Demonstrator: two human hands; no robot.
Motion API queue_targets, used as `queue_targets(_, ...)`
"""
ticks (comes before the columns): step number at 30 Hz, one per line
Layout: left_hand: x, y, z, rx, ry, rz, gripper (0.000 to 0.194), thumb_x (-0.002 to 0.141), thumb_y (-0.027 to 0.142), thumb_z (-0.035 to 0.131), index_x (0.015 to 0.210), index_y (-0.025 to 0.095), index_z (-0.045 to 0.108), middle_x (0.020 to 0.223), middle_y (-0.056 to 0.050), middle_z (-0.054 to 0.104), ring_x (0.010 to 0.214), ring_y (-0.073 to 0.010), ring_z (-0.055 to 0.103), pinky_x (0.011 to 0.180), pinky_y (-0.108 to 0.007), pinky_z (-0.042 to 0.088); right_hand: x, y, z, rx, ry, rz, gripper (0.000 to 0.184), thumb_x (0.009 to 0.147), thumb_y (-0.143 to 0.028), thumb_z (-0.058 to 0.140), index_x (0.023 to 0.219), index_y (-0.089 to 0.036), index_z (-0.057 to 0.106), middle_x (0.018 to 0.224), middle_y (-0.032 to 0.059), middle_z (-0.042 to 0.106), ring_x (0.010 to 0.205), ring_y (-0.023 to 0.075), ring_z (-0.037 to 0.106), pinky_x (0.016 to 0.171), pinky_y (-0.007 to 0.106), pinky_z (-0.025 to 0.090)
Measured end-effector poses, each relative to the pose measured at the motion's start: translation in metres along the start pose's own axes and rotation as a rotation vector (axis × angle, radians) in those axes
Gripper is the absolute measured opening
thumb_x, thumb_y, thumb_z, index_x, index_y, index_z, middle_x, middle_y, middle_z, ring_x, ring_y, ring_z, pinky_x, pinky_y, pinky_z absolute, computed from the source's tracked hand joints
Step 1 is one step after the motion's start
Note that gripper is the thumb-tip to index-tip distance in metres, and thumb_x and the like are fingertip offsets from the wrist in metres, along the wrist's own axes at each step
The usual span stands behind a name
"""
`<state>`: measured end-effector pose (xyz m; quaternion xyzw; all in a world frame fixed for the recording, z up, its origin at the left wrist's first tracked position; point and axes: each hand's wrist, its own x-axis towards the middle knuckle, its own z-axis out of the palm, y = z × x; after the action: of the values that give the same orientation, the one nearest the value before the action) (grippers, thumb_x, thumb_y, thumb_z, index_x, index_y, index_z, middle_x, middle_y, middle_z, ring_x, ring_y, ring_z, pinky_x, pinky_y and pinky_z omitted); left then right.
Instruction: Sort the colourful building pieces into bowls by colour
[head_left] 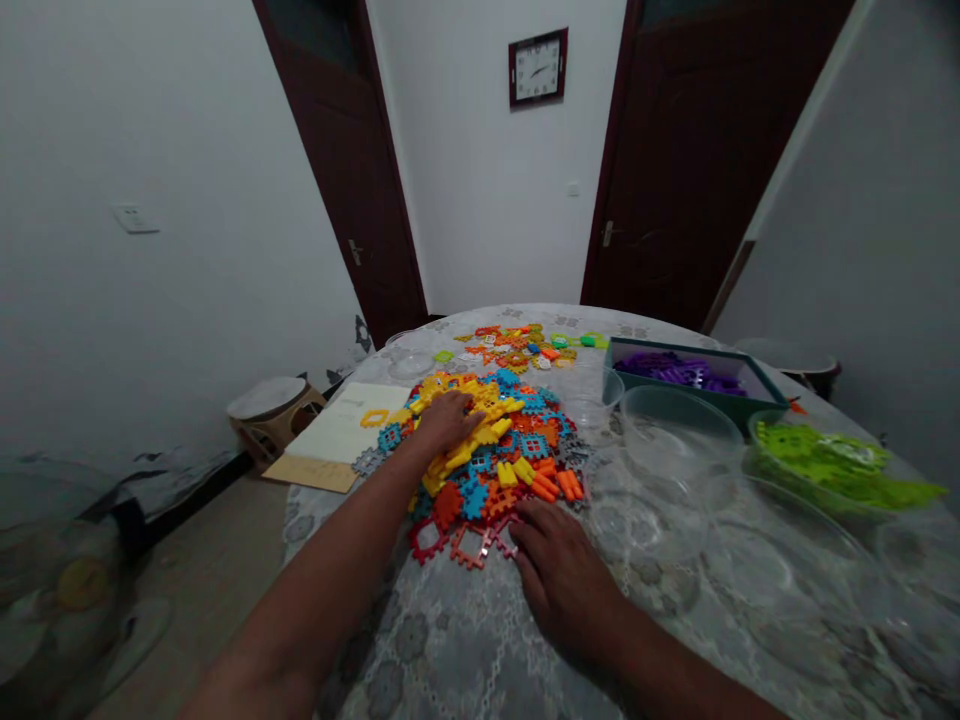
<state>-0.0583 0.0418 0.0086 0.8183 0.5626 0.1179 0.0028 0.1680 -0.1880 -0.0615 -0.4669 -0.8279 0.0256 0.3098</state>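
A heap of flat plastic building pieces (495, 450) in yellow, orange, blue and red lies on the round table (480, 640). My left hand (447, 420) rests palm down on the yellow pieces at the heap's left side, fingers stretched over them. My right hand (559, 570) lies flat on the tablecloth at the heap's near edge, its fingertips touching red and orange pieces. Neither hand is closed around a piece.
A second, smaller scatter of pieces (517, 348) lies farther back. A green tray (622, 350) holds purple pieces. Clear bowls (679, 430) stand to the right, one with bright green pieces (832, 460). A white board (345, 430) overhangs the table's left edge. A stool (274, 410) stands on the floor.
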Motion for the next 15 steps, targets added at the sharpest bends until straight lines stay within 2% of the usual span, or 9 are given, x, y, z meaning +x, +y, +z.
queue_targets(5,0.009,0.026,0.003,-0.026,-0.088,0.008,0.062,0.100,0.064,0.053,0.141,0.019,0.064,0.149,-0.018,0.063,0.136,-0.0313,0.059,0.115,-0.044,0.044,-0.002,0.002,0.002,0.002,0.047,-0.027,0.035,0.101,-0.018,0.055,0.133,-0.021,0.068,0.148,0.0152,0.061,0.138,0.0314,0.057,0.118,0.058,0.049)
queue_targets(8,0.006,0.048,0.000,-0.057,-0.140,0.040,0.069,0.098,0.070,0.051,0.149,0.024,0.060,0.154,-0.015,0.060,0.140,-0.0333,0.056,0.115,-0.048,0.043,-0.002,0.004,0.003,-0.006,0.033,-0.030,0.035,0.101,-0.019,0.056,0.134,-0.022,0.069,0.148,0.0145,0.061,0.137,0.0320,0.058,0.117,0.058,0.050)
queue_targets(11,-0.003,0.065,-0.007,-0.078,-0.193,0.063,0.072,0.097,0.075,0.048,0.150,0.028,0.060,0.156,-0.014,0.059,0.141,-0.0374,0.055,0.116,-0.057,0.041,-0.002,0.006,0.004,-0.003,0.021,-0.035,0.035,0.101,-0.020,0.056,0.134,-0.022,0.070,0.148,0.0150,0.062,0.136,0.0323,0.059,0.116,0.057,0.050)
queue_targets(15,-0.030,0.070,-0.013,-0.075,-0.222,0.110,0.073,0.099,0.075,0.042,0.152,0.027,0.057,0.161,-0.015,0.053,0.144,-0.0402,0.050,0.119,-0.067,0.033,-0.001,0.006,0.003,0.004,0.012,-0.034,0.034,0.102,-0.020,0.056,0.131,-0.021,0.071,0.147,0.0152,0.062,0.136,0.0329,0.059,0.116,0.059,0.050)
